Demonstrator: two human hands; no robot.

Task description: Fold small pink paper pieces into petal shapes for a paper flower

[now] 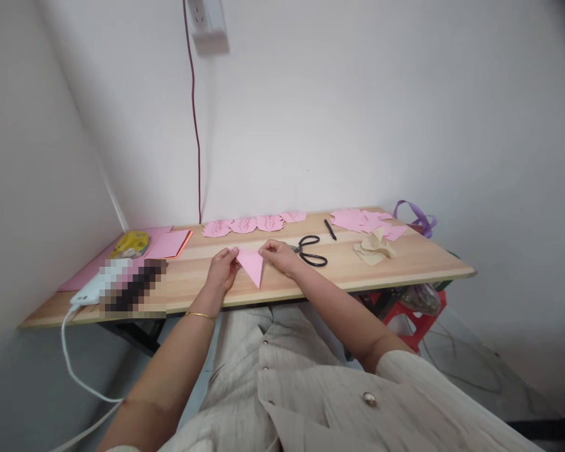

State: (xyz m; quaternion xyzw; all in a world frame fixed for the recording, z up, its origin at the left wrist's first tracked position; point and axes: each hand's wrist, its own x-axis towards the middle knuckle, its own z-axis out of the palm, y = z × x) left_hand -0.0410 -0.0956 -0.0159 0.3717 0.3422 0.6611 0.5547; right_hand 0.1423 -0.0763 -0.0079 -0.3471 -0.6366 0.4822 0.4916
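Observation:
A pink piece of folded paper point(251, 266), triangular with its point toward me, is held between my two hands over the front part of the table. My left hand point(225, 269) pinches its upper left corner between thumb and fingers. At the upper right corner, my right hand point(279, 256) grips it the same way. Just beyond my right hand lie scissors with black handles point(313, 260), their blades mostly hidden behind the hand. Several pink paper cutouts point(243, 225) lie in a row along the wall side.
Pink paper scraps point(358, 220), a black pen point(330, 230) and crumpled beige paper point(375, 247) lie to the right. On the left are pink paper sheets point(168, 243), a yellow package point(130, 244) and a white power strip point(94, 285) with a cable. A red stool point(421, 323) stands below the table's right end.

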